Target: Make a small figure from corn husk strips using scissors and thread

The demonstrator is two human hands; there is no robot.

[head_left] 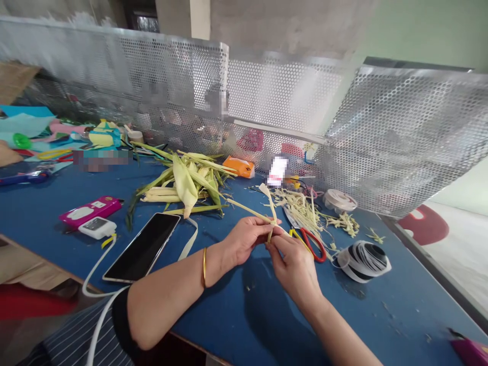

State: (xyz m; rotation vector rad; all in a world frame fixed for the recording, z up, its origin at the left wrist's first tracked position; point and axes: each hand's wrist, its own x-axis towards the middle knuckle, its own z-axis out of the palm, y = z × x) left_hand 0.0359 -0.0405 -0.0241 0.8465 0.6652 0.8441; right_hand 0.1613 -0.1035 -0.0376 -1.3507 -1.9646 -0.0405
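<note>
Pale strips of corn husk point(249, 210) cross between my fingers above the blue table. My left hand point(249, 238) pinches the strips where they meet, with one strip pointing left and another standing up. My right hand point(293, 259) is closed on the lower end of the strips, its fingertips touching those of the left. Just beyond my right hand lie scissors point(314, 245) with red and yellow handles. A heap of green and cream corn husks point(185, 185) is behind my left hand. Torn husk shreds point(305, 208) are scattered behind the scissors.
A black-and-white spool of thread point(364, 262) stands at right. On the left are a black phone point(143, 249), a white device with a cable point(97, 227) and a magenta box point(91, 211). An orange packet point(239, 166) lies near the perforated metal screen point(282, 91). Coloured papers point(28, 124) lie far left.
</note>
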